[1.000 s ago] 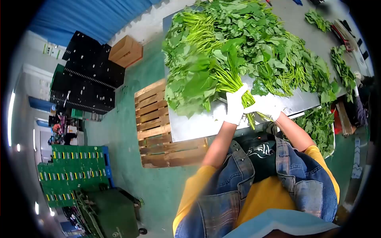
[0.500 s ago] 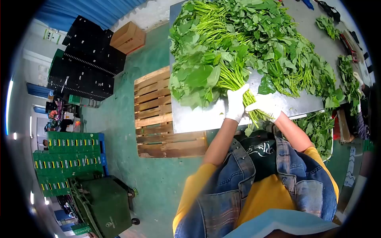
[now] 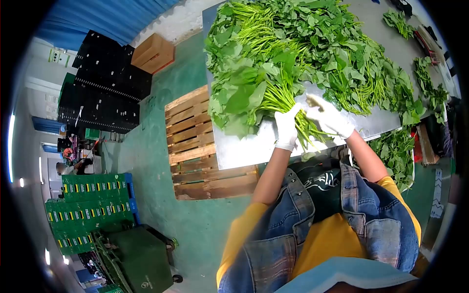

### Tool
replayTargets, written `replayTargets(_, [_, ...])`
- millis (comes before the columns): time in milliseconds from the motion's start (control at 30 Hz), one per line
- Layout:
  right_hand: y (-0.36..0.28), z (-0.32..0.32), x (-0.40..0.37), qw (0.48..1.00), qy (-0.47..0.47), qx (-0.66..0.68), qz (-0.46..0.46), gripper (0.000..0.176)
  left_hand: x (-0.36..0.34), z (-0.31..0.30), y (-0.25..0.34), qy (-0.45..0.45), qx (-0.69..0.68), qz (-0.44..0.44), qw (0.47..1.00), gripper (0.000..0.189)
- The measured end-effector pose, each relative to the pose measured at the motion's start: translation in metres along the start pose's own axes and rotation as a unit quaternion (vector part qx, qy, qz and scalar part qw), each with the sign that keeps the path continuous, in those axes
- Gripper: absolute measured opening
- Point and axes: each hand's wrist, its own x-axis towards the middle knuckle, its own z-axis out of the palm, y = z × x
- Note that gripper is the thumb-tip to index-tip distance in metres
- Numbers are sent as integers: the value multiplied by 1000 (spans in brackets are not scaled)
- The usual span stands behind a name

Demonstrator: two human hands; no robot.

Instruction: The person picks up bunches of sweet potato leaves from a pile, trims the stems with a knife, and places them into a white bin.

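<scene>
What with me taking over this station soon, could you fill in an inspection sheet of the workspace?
Surface: metal table, bare along part of the near edge.
Job's things: a leafy pile covers much of the table; a held bunch lies over its near side.
Clutter: small loose bunch towards the far right.
Hands: white-gloved; left hand grips the stems, right hand is open beside them, contact unclear.
Cables: nothing seen.
Surroundings: wooden pallet, cardboard box, black crates and wheeled bin on the left.
</scene>
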Motion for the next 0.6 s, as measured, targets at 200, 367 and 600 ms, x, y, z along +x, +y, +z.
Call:
replayTargets(200, [-32,5,21,956,100,-151,-230,27,3,11,-16,-79,0,103,992,39])
replayTargets(367, [-14,15,44,915,192,-246,-256,23,16,9,-35,-135,-11,115,984,49])
replayTargets(600, [-14,-35,4,966,147,169,-133,16,10,24,-20,-105,-78,18,991,25])
